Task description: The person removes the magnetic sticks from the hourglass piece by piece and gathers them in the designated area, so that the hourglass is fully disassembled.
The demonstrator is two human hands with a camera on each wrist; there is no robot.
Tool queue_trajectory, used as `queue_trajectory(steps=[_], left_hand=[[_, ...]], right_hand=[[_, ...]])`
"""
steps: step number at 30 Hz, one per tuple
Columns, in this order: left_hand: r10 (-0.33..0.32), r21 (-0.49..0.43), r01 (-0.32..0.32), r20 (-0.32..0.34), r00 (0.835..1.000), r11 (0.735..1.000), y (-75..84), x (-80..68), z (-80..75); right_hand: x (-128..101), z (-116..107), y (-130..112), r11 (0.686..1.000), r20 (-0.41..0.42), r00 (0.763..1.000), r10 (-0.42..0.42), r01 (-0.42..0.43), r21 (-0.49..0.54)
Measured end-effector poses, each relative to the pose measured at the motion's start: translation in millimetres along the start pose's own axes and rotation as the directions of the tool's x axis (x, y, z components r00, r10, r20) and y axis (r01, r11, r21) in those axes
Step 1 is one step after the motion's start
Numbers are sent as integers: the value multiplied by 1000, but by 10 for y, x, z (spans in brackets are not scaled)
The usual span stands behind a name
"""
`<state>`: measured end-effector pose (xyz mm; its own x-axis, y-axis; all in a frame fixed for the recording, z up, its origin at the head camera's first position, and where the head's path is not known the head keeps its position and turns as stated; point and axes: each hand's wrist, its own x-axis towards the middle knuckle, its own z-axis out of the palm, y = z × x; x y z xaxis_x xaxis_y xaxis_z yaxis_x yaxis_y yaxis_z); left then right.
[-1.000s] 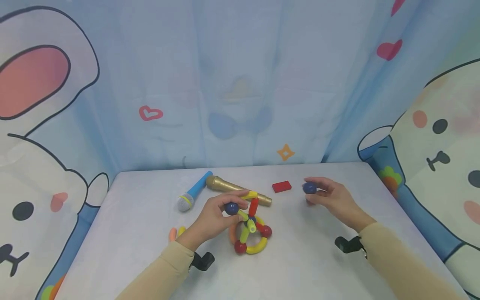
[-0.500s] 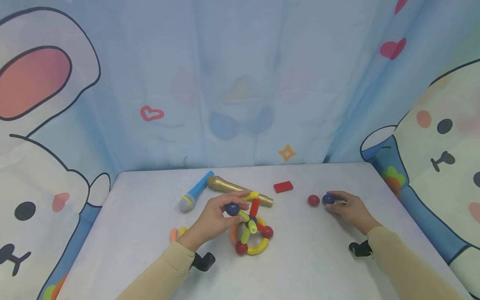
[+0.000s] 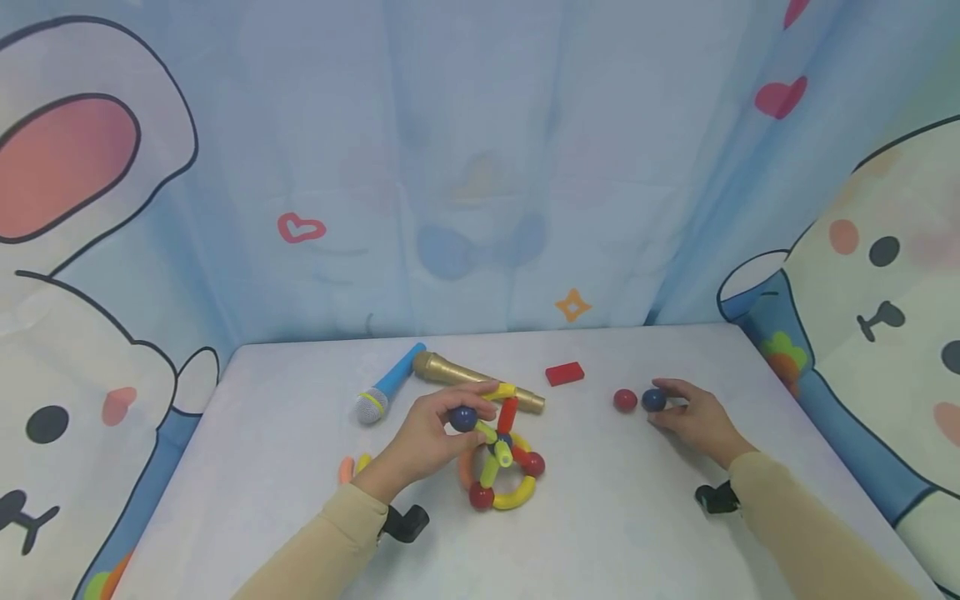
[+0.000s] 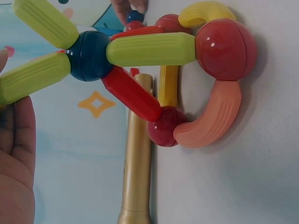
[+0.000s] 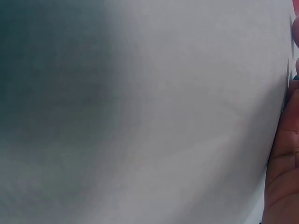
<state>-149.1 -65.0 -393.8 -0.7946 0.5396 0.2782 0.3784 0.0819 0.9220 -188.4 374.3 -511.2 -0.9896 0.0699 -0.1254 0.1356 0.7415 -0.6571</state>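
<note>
Glossy plastic balls, ribbed matt rods, metallic-gold mic, smooth table.

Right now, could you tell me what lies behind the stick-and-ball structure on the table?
Behind the structure lies a gold microphone; its handle end is partly covered by the sticks and the left hand.

The right hand is down on the table now, lowered from mid-air, setting its blue ball just beside the red ball it uncovered.
</note>
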Motion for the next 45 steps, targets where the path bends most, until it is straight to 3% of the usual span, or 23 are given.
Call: queue_trajectory(steps=[7,11,14,17,22,28,30,33,41,45], left_hand=[[8,-15,-8,-4,1000,1000,-8,-4,3],[3,-15,-3,-5,1000,1000,0,-2,6],[-3,-15,3,-7,1000,1000,14,-5,3],[-19,-10,18,-13,1000,1000,23,-15,-6],[-55,4,55,-9,998,998,6,-20,-16],[-46,8,46,-4,999,999,-187,29,3],[-33,13,33,-5,999,999,-271,46,10],[-14,1,14,3,1000,1000,-335,53,9],[17,-92,-13,44,999,996,-364,26,-23],[25,-96,-21,45,999,995,-370,26,-31]], right_hand=[[-56,-16,14,1000,0,1000,10,-10,-16],[-177,-65,-50,999,-78,996,-35,32,-31],[-276,-106,-245,994,-187,976,-112,109,-23],[-326,-80,-606,979,-220,956,-195,205,23],[-339,183,-1350,934,-64,947,-316,322,156],[-358,541,-1883,847,111,875,-470,412,335],[-370,615,-1943,832,145,860,-489,410,375],[-387,684,-1964,827,176,857,-485,384,410],[-432,779,-1938,865,203,894,-399,293,408],[-453,803,-1924,872,226,894,-387,275,405]])
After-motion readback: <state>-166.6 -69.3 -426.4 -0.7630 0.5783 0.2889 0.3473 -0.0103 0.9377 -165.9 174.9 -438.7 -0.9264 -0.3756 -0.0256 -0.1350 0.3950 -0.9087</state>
